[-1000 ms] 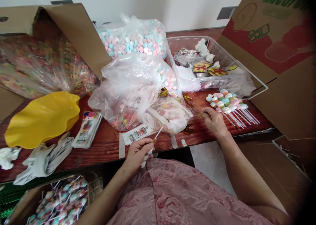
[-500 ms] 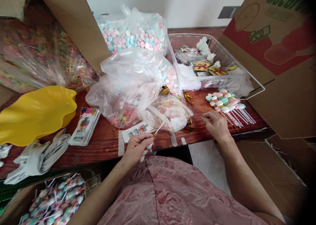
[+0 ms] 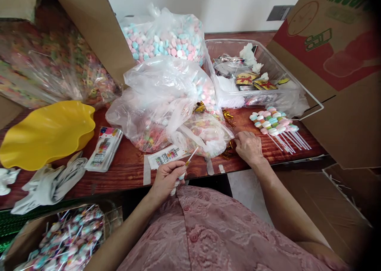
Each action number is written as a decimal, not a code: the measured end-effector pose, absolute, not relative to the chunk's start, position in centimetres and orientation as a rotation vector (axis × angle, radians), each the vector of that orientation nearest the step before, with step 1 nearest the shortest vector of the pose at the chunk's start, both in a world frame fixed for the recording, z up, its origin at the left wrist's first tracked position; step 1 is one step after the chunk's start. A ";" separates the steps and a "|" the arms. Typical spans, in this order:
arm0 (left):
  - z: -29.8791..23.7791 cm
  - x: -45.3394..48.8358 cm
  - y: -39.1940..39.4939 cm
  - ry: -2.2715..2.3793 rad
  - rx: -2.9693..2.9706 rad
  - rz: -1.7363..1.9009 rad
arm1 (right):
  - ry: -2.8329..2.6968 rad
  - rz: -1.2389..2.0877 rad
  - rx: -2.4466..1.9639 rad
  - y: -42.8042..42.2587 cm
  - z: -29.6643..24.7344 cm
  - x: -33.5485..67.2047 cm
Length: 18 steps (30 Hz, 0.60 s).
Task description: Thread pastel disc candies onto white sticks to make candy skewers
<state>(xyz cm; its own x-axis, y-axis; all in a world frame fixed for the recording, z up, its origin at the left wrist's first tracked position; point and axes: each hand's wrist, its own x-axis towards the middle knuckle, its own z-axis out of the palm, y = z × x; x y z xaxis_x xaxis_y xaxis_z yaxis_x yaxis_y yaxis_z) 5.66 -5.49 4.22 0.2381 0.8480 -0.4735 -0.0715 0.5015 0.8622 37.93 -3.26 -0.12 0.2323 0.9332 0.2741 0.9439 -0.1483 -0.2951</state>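
Note:
My left hand (image 3: 169, 176) is pinched around a candy skewer (image 3: 181, 176) near the table's front edge. Its white stick (image 3: 192, 155) points up and right, with a bit of gold tie where stick meets candy; pale candies show below my fingers. My right hand (image 3: 249, 147) is closed, knuckles up, at the gold twist ties (image 3: 228, 150) beside the plastic bag. Its fingertips are hidden, so I cannot see what is in them. To its right lies a stack of candy skewers (image 3: 274, 120), pastel candies on white sticks.
Clear bags of candies (image 3: 162, 100) fill the table's middle. A clear plastic bin (image 3: 258, 92) holds packets. Printed sachets (image 3: 104, 150), a yellow scalloped tray (image 3: 44, 136) and white gloves (image 3: 53, 183) lie left. Below is a box of wrapped skewers (image 3: 70, 239). A tall carton (image 3: 336, 116) stands right.
My right hand has moved left, away from the skewer stack, to the gold twist ties. My left hand keeps hold of the candy skewer. The view has shifted slightly.

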 end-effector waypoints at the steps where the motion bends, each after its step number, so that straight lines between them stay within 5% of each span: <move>1: 4.2 5.6 -5.5 1.167 0.831 0.738 | -1.709 -0.039 -2.105 -3.4 0.1 38.3; 9: 3.9 6.3 -5.0 1.120 0.836 0.715 | -1.386 0.095 -1.685 -7.1 4.5 35.7; 18: 3.5 7.0 -4.9 1.059 1.158 0.902 | -1.203 1.131 -1.167 -7.8 5.7 21.3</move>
